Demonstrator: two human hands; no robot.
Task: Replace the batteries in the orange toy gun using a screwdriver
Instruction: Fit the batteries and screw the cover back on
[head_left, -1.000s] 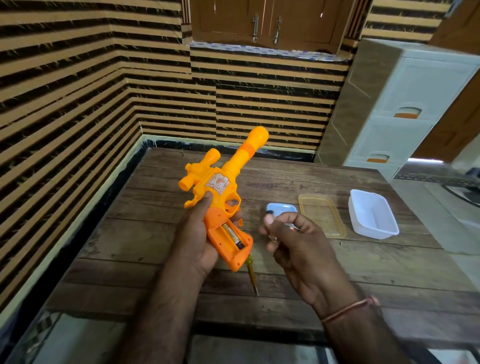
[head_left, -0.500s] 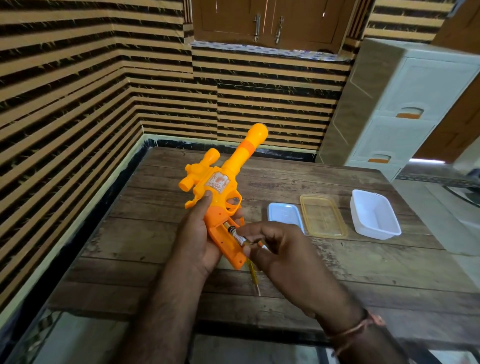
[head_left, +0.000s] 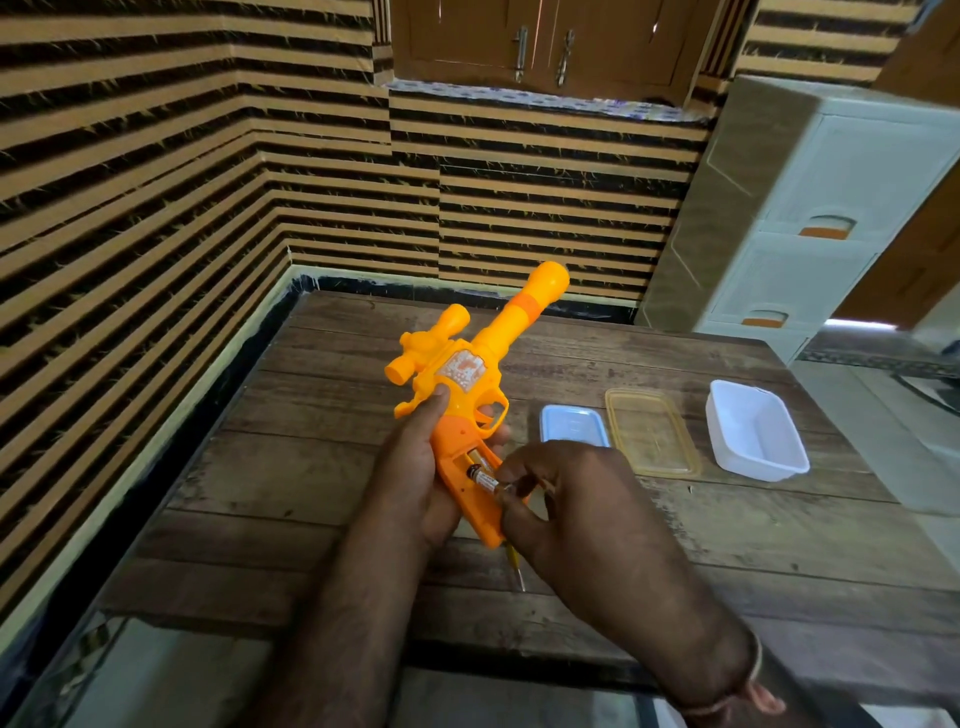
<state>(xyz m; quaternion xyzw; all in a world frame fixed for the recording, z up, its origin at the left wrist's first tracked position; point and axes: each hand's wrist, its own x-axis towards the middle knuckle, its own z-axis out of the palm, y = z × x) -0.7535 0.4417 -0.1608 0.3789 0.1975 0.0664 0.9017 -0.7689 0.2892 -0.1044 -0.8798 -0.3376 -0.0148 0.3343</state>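
The orange toy gun (head_left: 467, 371) is held above the wooden table, barrel pointing away and up to the right. My left hand (head_left: 415, 467) grips its body and handle from the left. The battery compartment in the handle is uncovered, and one battery lies inside it. My right hand (head_left: 566, 504) pinches a second battery (head_left: 482, 477) at the compartment's opening. A yellow-handled screwdriver (head_left: 515, 566) lies on the table below the gun, mostly hidden by my right hand.
On the wooden table (head_left: 322, 467) to the right lie a white lid (head_left: 571, 423), a clear yellowish lid (head_left: 649, 431) and a white plastic tub (head_left: 753, 431). Striped walls close the left and far sides. A white drawer unit (head_left: 831, 208) stands at the far right.
My right hand has moved from near the white lid to the gun's handle, bringing a battery to the uncovered compartment. The left hand has kept the gun nearly still.
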